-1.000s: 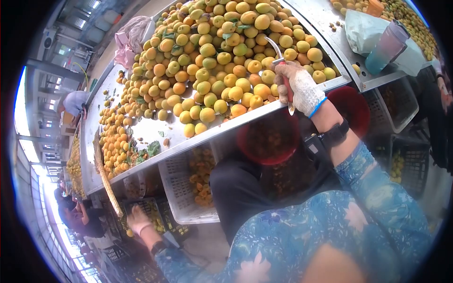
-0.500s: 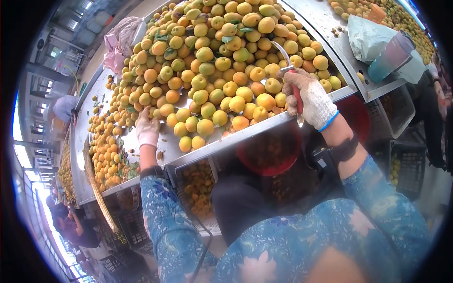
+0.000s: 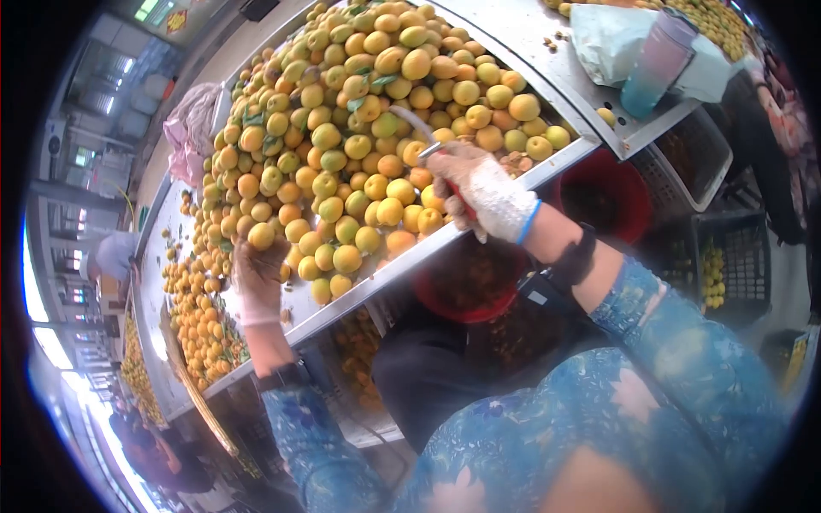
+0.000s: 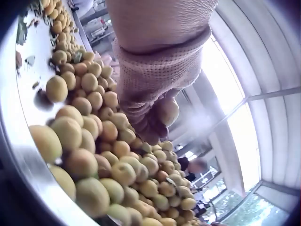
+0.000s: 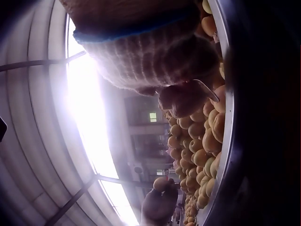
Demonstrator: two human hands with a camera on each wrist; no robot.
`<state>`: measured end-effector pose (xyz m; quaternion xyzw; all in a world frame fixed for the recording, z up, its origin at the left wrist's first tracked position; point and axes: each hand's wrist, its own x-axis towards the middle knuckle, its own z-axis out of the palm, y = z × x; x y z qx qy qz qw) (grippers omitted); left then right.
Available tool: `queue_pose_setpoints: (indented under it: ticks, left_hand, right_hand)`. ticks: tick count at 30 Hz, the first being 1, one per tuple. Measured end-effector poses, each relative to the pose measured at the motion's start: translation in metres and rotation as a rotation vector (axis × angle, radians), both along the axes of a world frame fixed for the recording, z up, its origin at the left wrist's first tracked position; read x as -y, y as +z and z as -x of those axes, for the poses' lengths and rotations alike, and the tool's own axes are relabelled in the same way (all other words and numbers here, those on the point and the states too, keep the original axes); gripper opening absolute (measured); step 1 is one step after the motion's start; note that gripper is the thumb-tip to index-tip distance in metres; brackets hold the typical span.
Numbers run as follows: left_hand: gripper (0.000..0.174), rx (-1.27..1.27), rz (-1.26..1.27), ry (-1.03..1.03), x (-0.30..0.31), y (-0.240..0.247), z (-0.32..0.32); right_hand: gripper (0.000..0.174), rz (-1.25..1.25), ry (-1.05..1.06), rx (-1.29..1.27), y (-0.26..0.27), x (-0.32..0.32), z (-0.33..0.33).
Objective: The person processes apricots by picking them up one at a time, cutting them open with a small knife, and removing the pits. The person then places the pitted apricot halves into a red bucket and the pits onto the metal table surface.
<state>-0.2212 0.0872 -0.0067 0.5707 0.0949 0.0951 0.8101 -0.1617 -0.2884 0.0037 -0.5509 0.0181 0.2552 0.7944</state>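
My left hand (image 3: 258,286), in a light glove, holds a yellow-orange fruit (image 3: 262,236) above the near left side of the fruit heap (image 3: 342,145). In the left wrist view the gloved fingers curl round that fruit (image 4: 167,111). My right hand (image 3: 489,190), in a white glove with a blue cuff, grips the red handle of a curved knife (image 3: 414,122) over the tray's near edge. The blade points up and left across the heap. In the right wrist view my right hand (image 5: 160,61) hides most of the handle.
The metal tray's rim (image 3: 385,278) runs diagonally in front of me. Below it stand a red basin (image 3: 470,312) and a second red basin (image 3: 637,209). A tumbler (image 3: 658,64) and a pale bag (image 3: 599,43) lie on the table at right. A black crate (image 3: 753,256) stands at far right.
My left hand has come up from below the tray to the heap and now holds a fruit. My right hand still grips the knife; the head view has shifted.
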Motion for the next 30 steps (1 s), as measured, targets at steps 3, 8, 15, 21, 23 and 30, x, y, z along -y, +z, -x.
queue_pose_setpoints:
  ticks: [3,8,15,21,23,30]
  left_hand:
    - [0.040,0.025,0.345,-0.168,0.064,0.010,-0.002]
    - [0.041,0.060,0.657,-0.265,0.187,0.014,-0.027]
    - [0.049,-0.180,0.133,-0.147,0.272,0.013,-0.064]
    - [0.055,-0.074,0.203,-0.153,0.289,-0.009,-0.076]
    - [0.055,-0.068,0.263,-0.181,0.279,-0.024,-0.080]
    - [0.059,-0.020,0.120,-0.111,0.294,-0.013,-0.063]
  right_hand:
    - [0.020,0.001,-0.022,0.072,0.005,-0.001,0.007]
    - [0.028,-0.005,-0.120,0.329,-0.009,0.010,0.006]
    - [0.052,0.417,-0.275,0.682,-0.002,0.051,0.000]
    - [0.051,0.523,-0.213,0.645,-0.002,0.051,0.002]
    - [0.051,0.542,-0.178,0.614,0.001,0.050,0.003]
    - [0.050,0.514,-0.225,0.594,-0.013,0.032,0.007]
